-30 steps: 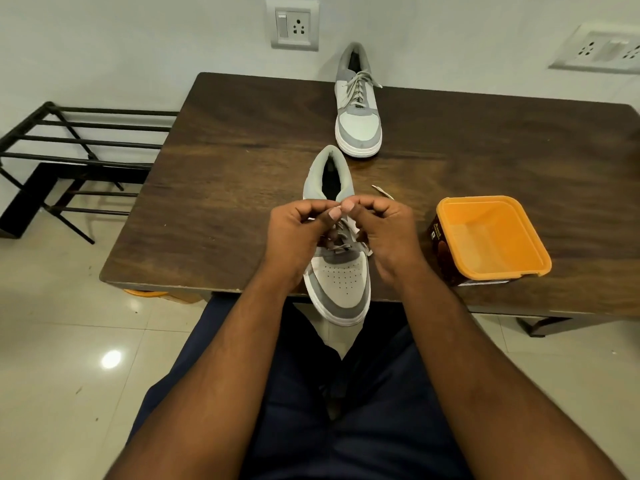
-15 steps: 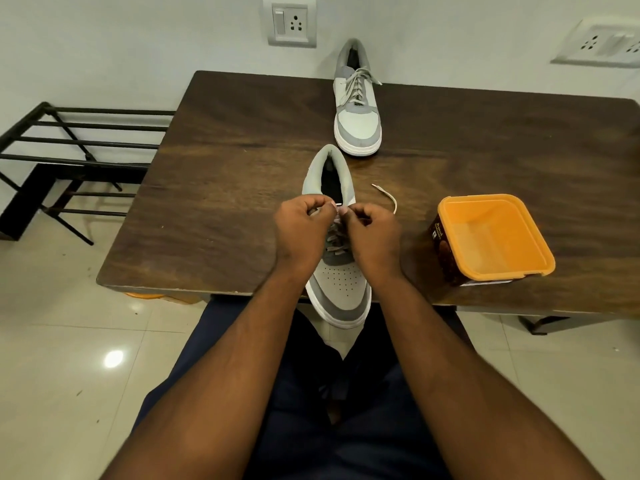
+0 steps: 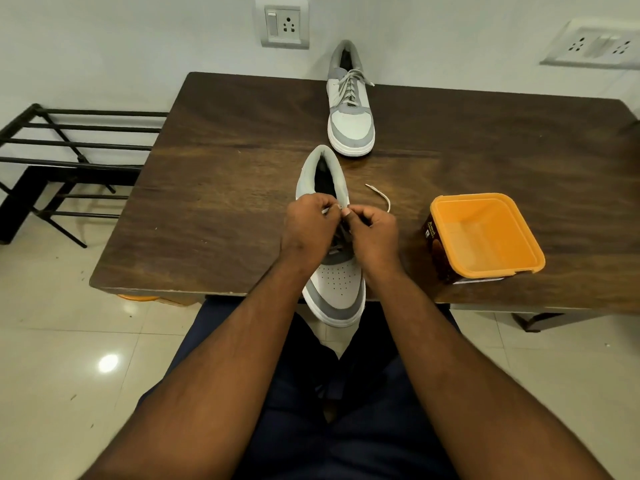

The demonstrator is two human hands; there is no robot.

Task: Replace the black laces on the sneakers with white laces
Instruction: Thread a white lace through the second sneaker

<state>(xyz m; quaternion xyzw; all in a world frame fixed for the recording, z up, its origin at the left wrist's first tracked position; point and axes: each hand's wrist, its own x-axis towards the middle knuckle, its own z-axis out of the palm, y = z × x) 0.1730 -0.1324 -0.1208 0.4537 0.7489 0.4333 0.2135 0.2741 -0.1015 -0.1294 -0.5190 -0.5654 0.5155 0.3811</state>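
Your left hand (image 3: 310, 227) and right hand (image 3: 372, 233) meet over the near sneaker (image 3: 335, 271), which lies on the counter (image 3: 214, 202) with its toe hanging past the near edge towards your lap; both sets of fingers are curled and pinched together at the top eyelets, thumb tips almost touching, nipping the white lace (image 3: 380, 196) there, though the exact grip is too small to make out; a loose end of that lace curls out on the wood just right of your right hand. The far sneaker (image 3: 350, 112) stands well apart at the back of the counter, heel to the wall, already threaded with pale laces. To your right sits an orange-rimmed tub (image 3: 485, 237), near the front edge; a black rack (image 3: 69, 143) stands on the floor at your left.
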